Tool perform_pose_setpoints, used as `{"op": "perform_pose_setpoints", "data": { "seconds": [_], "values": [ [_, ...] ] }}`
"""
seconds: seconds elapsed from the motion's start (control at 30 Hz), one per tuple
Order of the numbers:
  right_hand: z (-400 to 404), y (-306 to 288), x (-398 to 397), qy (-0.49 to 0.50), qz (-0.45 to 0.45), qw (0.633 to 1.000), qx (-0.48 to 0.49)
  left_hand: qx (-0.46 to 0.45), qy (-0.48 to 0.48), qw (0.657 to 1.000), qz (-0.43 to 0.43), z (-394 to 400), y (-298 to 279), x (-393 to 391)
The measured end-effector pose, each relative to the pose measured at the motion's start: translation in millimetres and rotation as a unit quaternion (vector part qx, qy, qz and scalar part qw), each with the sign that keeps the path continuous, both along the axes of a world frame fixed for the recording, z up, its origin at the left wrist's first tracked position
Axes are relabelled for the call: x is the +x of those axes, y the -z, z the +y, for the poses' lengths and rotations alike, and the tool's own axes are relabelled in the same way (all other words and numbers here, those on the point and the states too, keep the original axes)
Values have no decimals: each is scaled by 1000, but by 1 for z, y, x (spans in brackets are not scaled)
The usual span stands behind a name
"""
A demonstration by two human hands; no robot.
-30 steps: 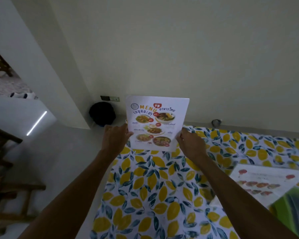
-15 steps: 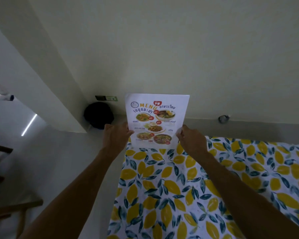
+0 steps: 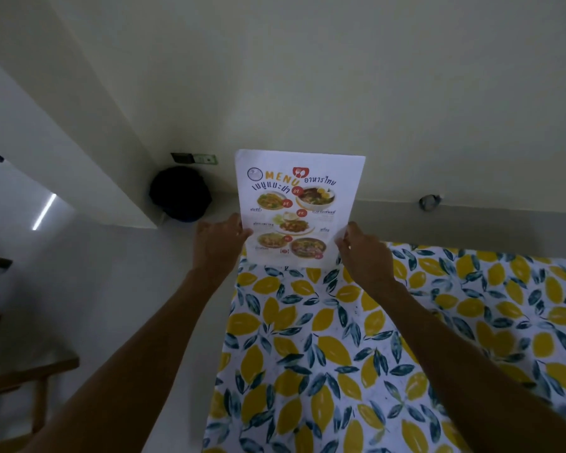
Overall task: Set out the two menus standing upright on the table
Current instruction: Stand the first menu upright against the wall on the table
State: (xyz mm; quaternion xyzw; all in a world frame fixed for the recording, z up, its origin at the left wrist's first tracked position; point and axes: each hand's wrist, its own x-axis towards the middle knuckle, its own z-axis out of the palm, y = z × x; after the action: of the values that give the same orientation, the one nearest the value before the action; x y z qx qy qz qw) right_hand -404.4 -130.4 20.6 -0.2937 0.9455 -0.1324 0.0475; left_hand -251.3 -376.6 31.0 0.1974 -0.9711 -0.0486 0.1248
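A white menu (image 3: 299, 191) printed with food photos and the word MENU stands upright at the far left corner of the table (image 3: 356, 338), which wears a lemon-print cloth. My left hand (image 3: 218, 245) grips the menu's lower left edge. My right hand (image 3: 361, 253) pinches its lower right edge. The menu's bottom edge meets the cloth. The second menu is out of view.
A cream wall rises right behind the table's far edge. A dark round bag (image 3: 180, 194) sits on the floor in the corner under a wall socket (image 3: 193, 157). A wooden chair (image 3: 23, 380) stands at lower left. The table's left edge drops to the floor.
The view has swung left and closer, so the second menu lying at the right has left the frame. Both hands keep their hold on the upright menu at the table's far corner.
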Motion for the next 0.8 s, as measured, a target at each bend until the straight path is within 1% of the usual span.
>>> {"op": "perform_pose_setpoints", "data": {
  "seconds": [0.17,0.3,0.47,0.53,0.67,0.8],
  "values": [
    [1,-1,5,6,-9,1000,-9,21,-35,999,-2,4,5,4],
    [2,-2,5,-2,-23,1000,-3,63,-68,995,-33,5,7,4],
    [1,-10,0,-15,-99,995,-31,85,-62,994,-21,4,2,7],
    [1,-16,-1,-20,-132,990,-45,96,-61,993,-31,5,-4,8],
    [4,-20,-3,-11,-203,976,-80,141,-55,988,-41,10,-15,11],
    [10,-21,-5,5,-236,967,-101,157,-55,986,-35,17,-25,11]
  ]
}}
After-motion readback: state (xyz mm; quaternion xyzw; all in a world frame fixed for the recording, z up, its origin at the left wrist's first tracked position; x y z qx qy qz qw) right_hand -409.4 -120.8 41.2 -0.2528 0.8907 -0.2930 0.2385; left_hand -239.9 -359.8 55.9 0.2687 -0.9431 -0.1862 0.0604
